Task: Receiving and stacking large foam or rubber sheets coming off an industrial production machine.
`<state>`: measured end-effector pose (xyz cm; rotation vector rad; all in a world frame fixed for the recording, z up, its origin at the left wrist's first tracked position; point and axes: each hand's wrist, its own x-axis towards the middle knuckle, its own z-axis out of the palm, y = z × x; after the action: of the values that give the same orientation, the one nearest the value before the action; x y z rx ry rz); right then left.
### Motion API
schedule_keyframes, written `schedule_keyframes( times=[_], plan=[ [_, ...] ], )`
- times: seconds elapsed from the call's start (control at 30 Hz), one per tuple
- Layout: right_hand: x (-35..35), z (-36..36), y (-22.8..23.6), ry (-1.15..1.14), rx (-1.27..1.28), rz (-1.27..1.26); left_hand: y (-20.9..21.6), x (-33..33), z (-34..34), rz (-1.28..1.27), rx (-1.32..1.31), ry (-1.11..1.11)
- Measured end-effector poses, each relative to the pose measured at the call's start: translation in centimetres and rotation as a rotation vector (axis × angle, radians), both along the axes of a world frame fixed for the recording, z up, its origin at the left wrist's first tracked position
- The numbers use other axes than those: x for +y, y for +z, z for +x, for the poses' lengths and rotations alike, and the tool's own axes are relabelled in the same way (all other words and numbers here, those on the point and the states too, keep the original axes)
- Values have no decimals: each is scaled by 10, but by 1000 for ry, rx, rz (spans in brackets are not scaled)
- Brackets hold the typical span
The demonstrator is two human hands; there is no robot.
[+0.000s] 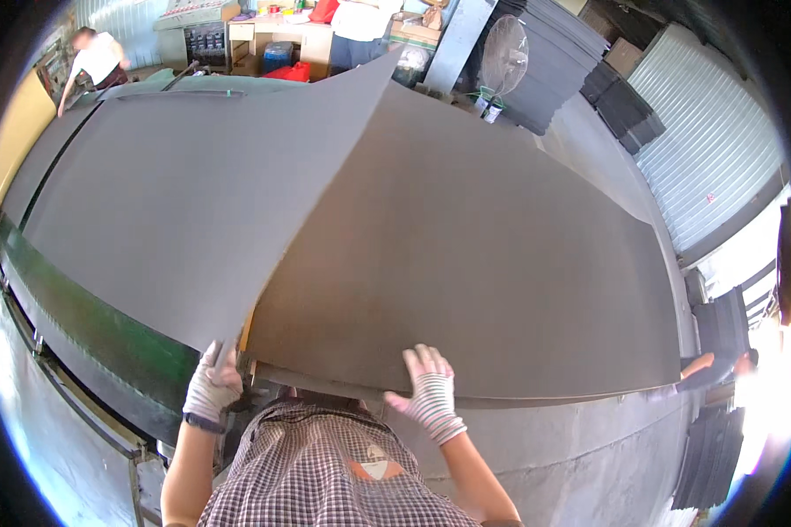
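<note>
My left hand [214, 384], in a white work glove with a dark band at the wrist, is closed on the near corner of a large grey sheet [176, 202]. That sheet lies over the machine bed on the left, and its right-hand edge rises toward the far side. My right hand [429, 386], in a striped glove, rests with fingers spread on the near edge of a dark brown-grey sheet [475, 255]. This second sheet spreads out flat to the right of the first one.
A green machine beam [88, 294] runs along the near left. One person [104, 57] leans by a yellow panel [22, 132]; another [712, 369] is beside the dark sheet's right corner, and a third [360, 26] is at the back. A fan [504, 57] stands near stacked sheets [549, 53].
</note>
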<state>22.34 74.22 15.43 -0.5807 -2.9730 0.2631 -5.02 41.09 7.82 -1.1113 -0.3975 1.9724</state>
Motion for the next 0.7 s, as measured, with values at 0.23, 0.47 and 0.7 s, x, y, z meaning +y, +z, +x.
schedule_keyframes(
  times=[0.23,0.47,0.7],
  plan=[
    [30,25,-16,162,6,155,-63,-24,-35,-890,187,8],
    [80,104,44,-168,336,413,-7,-62,35,-1164,875,-180],
    [75,53,149,-349,695,469,174,114,109,-220,1778,-813]
  ],
)
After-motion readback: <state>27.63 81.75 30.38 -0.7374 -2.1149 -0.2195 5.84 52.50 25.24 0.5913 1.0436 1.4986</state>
